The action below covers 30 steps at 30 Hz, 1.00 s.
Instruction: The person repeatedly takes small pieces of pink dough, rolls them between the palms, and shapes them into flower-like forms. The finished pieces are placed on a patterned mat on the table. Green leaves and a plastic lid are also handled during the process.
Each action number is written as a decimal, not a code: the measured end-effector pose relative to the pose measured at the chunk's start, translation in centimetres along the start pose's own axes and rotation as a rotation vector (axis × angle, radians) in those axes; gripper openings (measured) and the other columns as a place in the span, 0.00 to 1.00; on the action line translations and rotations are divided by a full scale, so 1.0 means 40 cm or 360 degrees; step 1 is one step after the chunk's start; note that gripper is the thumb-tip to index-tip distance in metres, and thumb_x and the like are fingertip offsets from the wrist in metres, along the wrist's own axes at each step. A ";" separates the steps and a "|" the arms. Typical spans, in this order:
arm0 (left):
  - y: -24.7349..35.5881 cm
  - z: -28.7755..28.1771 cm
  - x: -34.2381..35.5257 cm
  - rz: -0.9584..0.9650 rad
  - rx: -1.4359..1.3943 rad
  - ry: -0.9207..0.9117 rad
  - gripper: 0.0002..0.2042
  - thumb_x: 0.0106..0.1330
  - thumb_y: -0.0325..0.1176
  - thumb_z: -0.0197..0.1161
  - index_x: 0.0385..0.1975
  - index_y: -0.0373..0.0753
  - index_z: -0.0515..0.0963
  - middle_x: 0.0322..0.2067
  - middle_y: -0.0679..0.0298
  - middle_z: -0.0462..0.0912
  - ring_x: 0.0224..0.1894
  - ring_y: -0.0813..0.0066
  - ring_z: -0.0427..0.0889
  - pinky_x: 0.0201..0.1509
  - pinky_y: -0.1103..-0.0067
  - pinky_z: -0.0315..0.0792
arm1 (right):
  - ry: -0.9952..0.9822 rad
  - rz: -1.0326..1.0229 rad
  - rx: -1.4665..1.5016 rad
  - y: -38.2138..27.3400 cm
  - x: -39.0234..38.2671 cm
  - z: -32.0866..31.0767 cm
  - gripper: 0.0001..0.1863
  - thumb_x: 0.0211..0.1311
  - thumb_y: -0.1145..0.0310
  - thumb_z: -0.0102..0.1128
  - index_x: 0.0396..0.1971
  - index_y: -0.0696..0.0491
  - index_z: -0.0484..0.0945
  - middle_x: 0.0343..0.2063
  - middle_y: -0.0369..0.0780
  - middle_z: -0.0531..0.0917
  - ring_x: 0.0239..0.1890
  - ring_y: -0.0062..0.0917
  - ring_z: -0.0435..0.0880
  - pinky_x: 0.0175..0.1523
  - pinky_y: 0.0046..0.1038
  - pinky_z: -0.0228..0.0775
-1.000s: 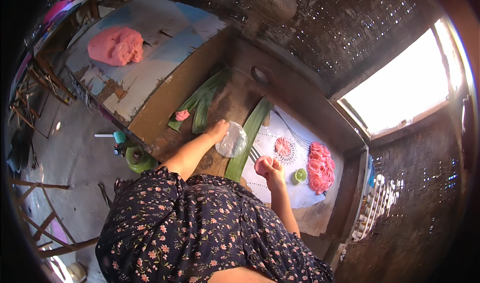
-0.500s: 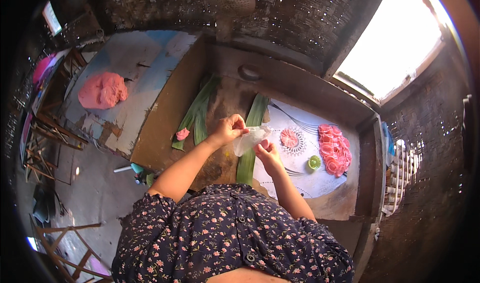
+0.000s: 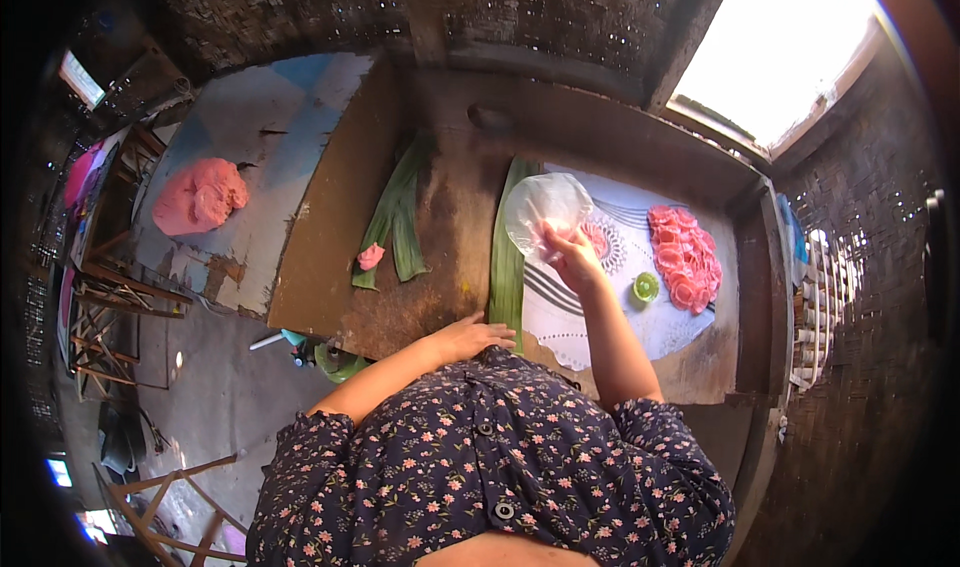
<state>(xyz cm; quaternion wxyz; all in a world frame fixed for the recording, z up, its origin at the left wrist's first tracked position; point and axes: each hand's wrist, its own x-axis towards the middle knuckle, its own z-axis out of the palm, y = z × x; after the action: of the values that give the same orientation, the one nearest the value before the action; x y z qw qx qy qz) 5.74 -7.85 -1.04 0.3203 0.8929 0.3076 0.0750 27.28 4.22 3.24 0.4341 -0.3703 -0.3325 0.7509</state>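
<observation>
My right hand [image 3: 574, 257] pinches the lower edge of a round, clear plastic sheet [image 3: 548, 207], held up over the white patterned sheet [image 3: 560, 327]. Part of a flat pink disc [image 3: 598, 239] shows behind that hand. Low at the table's near edge, my left hand [image 3: 472, 337] is empty with its fingers stretched out, close to the bottom of a long green leaf strip [image 3: 507, 257]. On the right of the patterned sheet lies a pile of thin pink discs [image 3: 685, 257], with a small round green container [image 3: 645, 288] nearer me.
Left on the brown wooden table [image 3: 440, 277] lie more green leaf strips [image 3: 398, 212] with a small pink lump of dough [image 3: 371, 257] on one. A large pink dough mass [image 3: 200, 197] sits on a raised blue-white board [image 3: 290, 107]. Wooden walls [image 3: 600, 112] edge the table.
Both hands held the crumpled plastic together; now my left hand has let go and dropped to the near edge. The plastic is spread round in my right hand, raised farther away.
</observation>
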 end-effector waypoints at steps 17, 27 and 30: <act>0.010 0.046 0.034 -0.0193 0.0781 -0.0764 0.20 0.66 0.38 0.38 0.57 0.61 0.63 0.62 0.79 0.59 0.66 0.81 0.52 0.67 0.52 0.41 | -0.0288 -0.0518 -0.2973 0.182 -0.058 -0.017 0.29 0.37 0.48 0.67 0.34 0.54 0.69 0.33 0.42 0.78 0.41 0.34 0.75 0.43 0.36 0.67; -0.013 0.056 0.083 -0.0711 -0.0019 -0.0487 0.17 0.65 0.50 0.44 0.49 0.59 0.74 0.51 0.75 0.74 0.61 0.78 0.61 0.69 0.61 0.39 | -0.0130 -0.0475 -0.2727 0.168 -0.078 -0.015 0.30 0.29 0.50 0.71 0.31 0.53 0.70 0.32 0.40 0.75 0.39 0.33 0.72 0.42 0.35 0.60; -0.014 0.059 0.094 -0.0627 0.0298 -0.1143 0.16 0.66 0.47 0.42 0.49 0.57 0.73 0.51 0.75 0.74 0.60 0.79 0.63 0.68 0.57 0.38 | -0.0029 -0.0570 -0.2741 0.157 -0.038 -0.014 0.31 0.26 0.49 0.72 0.31 0.52 0.70 0.33 0.39 0.74 0.39 0.33 0.71 0.42 0.36 0.58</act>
<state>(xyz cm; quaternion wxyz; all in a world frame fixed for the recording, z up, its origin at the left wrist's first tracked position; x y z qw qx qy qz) 9.25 -6.50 -3.46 0.3328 0.8116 0.3469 -0.3320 25.73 0.43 -1.77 0.1125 -0.5054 -0.8399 0.1627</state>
